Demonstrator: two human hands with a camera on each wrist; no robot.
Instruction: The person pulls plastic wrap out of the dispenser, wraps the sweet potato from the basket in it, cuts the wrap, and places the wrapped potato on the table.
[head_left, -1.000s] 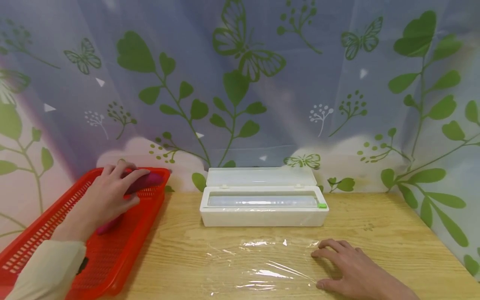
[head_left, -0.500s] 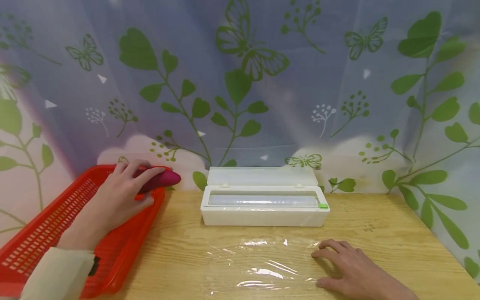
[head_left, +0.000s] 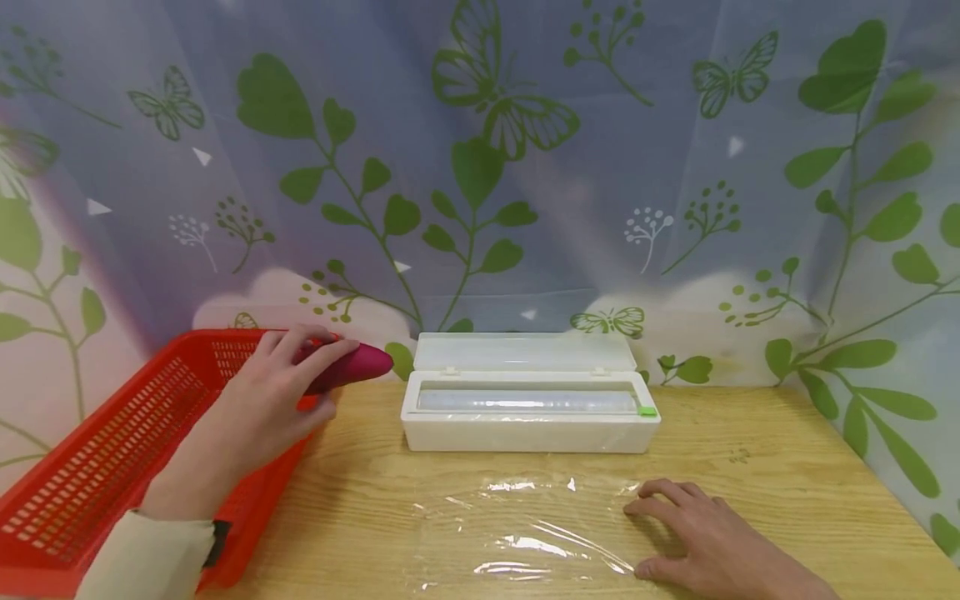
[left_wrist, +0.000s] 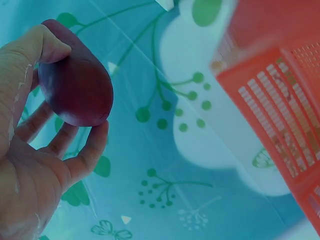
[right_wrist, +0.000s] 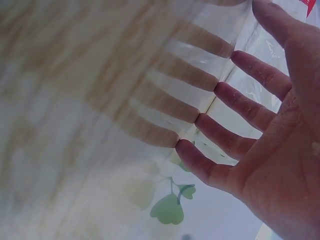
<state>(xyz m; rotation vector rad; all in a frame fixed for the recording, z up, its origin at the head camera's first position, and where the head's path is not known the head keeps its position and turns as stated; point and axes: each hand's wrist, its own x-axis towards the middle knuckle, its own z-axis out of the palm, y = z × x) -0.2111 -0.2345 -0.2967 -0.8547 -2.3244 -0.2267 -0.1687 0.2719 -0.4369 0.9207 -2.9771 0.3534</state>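
Note:
A smooth purple-red tapered vegetable [head_left: 352, 367] is in my left hand [head_left: 262, 404], thumb on one side and fingers on the other, over the red basket's right rim. In the left wrist view, the vegetable [left_wrist: 77, 90] shows its rounded, glossy body. A sheet of clear cling film [head_left: 517, 533] lies on the wooden table, creased and shiny. At its right edge rests my right hand [head_left: 705, 537], fingers spread and fingertips down. The right wrist view shows these fingertips [right_wrist: 222, 90] at a glossy surface that mirrors them.
On the left stands the red perforated basket [head_left: 112, 467]. A white cling film dispenser [head_left: 528, 437], lid raised, sits at the back with a roll [head_left: 525, 402] inside and a green slider [head_left: 647, 411]. A patterned curtain [head_left: 525, 208] hangs behind the table.
My left hand has lifted the purple-red vegetable up from the basket and carried it right, past the rim. The right hand has stayed at the film's edge.

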